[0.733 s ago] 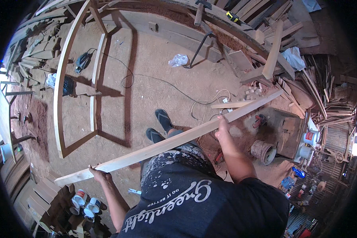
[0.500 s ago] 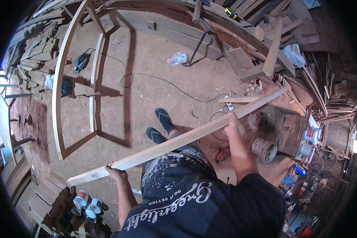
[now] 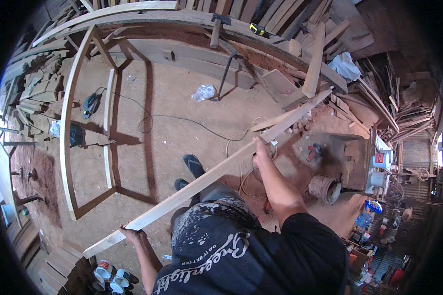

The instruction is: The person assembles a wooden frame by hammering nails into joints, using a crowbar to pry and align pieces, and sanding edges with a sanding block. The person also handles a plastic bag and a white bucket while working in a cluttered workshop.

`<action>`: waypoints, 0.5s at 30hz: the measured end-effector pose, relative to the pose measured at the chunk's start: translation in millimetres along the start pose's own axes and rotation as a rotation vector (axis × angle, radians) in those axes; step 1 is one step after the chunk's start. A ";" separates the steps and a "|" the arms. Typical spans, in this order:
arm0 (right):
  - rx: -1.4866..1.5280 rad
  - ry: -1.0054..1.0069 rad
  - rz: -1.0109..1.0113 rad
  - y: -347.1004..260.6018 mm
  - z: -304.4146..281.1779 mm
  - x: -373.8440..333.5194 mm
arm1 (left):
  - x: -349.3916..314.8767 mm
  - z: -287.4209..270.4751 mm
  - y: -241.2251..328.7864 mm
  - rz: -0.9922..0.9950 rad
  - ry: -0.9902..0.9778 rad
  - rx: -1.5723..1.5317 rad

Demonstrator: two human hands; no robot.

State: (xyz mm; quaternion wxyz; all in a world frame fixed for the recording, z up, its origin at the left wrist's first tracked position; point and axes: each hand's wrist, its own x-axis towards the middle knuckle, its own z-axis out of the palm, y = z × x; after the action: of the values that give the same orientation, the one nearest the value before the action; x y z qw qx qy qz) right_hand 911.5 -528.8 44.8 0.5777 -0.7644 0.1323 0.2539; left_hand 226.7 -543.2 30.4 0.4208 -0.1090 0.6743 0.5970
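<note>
Plank (image 3: 202, 179), one, long, pale: was held aslant before the body, above the floor. Left hand (image 3: 134, 236): was gripping it near the lower-left end. Right hand (image 3: 262, 150): was closed around it farther up. Sandals (image 3: 194, 165), dark: were worn, beyond the plank. Wooden frame (image 3: 65, 147): stood to the left. Clear plastic bag (image 3: 203, 92): lay on the floor. Hammer (image 3: 215, 33): rested at the far beam (image 3: 182, 18).

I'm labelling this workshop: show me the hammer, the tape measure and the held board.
Hammer (image 3: 215, 35): head view, on the handle.
Tape measure (image 3: 257, 29): head view, on the case.
Held board (image 3: 197, 187): head view, around mid-length.
</note>
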 end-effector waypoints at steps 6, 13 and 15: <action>0.014 -0.177 0.050 -28.6 10.2 -8.7 | -5.3 14.9 22.9 0.052 -0.150 -0.079; -0.093 -0.221 0.137 -18.5 3.1 16.0 | -44.6 65.5 15.3 0.105 0.093 -0.093; -0.191 -0.081 0.096 -9.3 2.8 35.8 | -50.1 60.2 20.0 0.086 0.071 -0.070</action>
State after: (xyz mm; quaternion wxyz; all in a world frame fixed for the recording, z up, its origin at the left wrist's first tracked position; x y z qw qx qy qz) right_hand 945.4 -520.1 32.5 0.4944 -0.7978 0.1205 0.3234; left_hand 271.2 -501.7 83.6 0.3665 -0.1159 0.6716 0.6334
